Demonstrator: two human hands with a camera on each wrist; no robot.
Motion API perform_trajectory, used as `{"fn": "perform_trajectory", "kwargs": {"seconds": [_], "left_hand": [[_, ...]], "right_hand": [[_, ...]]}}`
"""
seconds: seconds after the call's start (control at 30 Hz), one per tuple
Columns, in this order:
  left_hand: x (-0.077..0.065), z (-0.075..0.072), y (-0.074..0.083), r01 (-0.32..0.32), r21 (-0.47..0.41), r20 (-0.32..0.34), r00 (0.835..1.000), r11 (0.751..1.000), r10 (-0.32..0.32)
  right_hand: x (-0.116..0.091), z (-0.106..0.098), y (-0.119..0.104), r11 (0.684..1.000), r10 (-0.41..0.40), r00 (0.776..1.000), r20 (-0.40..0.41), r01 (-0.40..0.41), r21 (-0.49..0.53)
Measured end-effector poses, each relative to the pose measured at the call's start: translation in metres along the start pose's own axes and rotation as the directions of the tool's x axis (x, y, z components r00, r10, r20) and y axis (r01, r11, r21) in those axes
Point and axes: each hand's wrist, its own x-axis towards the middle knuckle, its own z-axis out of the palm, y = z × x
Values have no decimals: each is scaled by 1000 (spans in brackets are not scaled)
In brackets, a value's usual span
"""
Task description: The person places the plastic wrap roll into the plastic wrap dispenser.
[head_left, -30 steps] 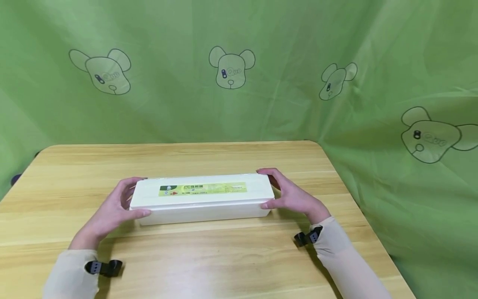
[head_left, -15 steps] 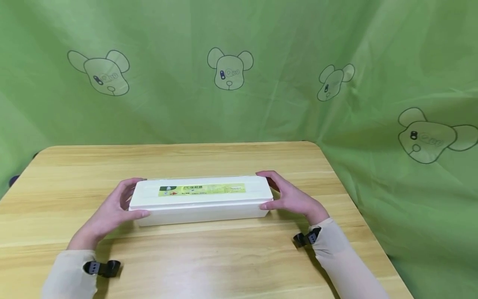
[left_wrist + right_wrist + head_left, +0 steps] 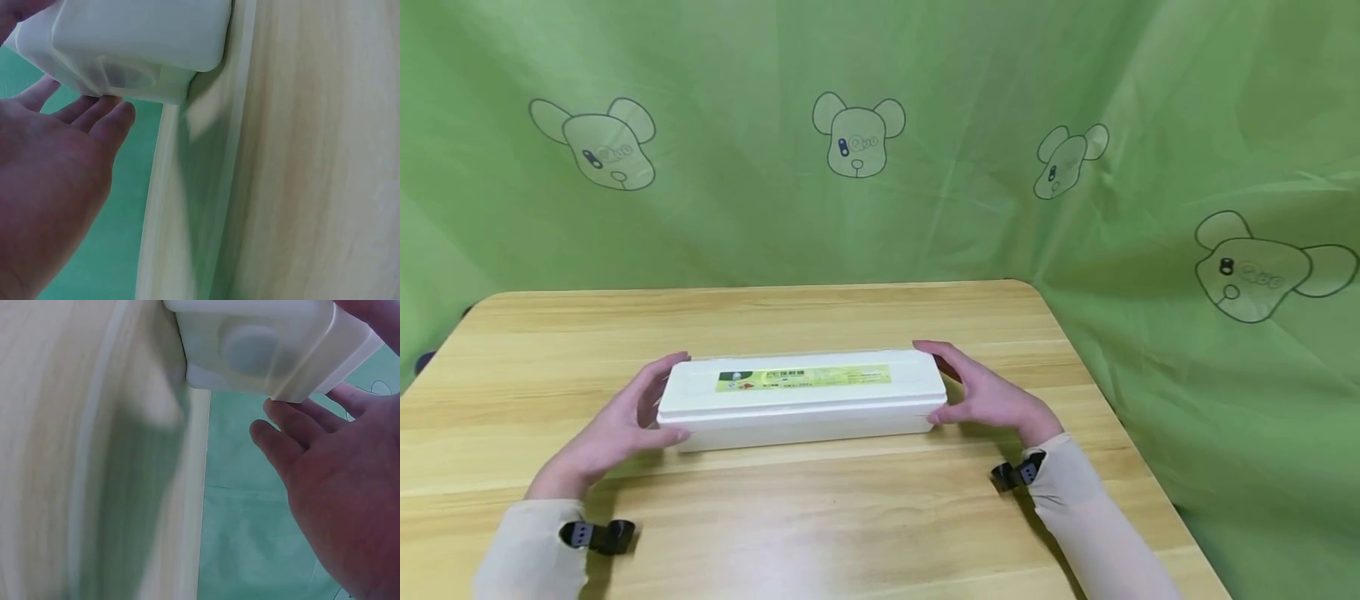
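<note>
A long white cling film box (image 3: 812, 421) with a yellow-green label (image 3: 805, 378) on its lid rests lengthwise on the wooden table. My left hand (image 3: 613, 425) spans its left end, thumb at the front corner and fingers round the back; in the left wrist view the fingertips (image 3: 112, 102) meet the box's far edge. At the opposite end my right hand (image 3: 985, 396) holds it likewise, its thumb by the front right corner. In the right wrist view the fingertips (image 3: 275, 406) lie along the far edge, and a round shape shows in the box's end wall. The lid is down.
The wood-grain table (image 3: 850, 517) stretches in front of and behind the box. A green curtain (image 3: 737, 208) printed with mouse-like heads hangs along its back and right side. Black wrist cameras (image 3: 598, 536) are strapped over the beige sleeves.
Both thumbs have slid slightly outward along the front of the box, towards its ends. The box stays in place on the table; the head view shifts a little.
</note>
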Motion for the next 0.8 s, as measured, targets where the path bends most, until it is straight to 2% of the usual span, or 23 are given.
{"fn": "perform_trajectory", "kwargs": {"seconds": [0.2,0.53,0.8], "left_hand": [[-1,-1,-2,-30,-19,33,999,999,30],[-3,-1,-2,-36,19,28,999,999,35],[-2,0,-3,-36,42,17,999,998,35]], "right_hand": [[-1,0,-2,999,-14,1000,24,15,-35],[0,2,-4,995,-2,1000,-13,1,-98],[0,4,-9,976,-9,999,-39,0,-219]]}}
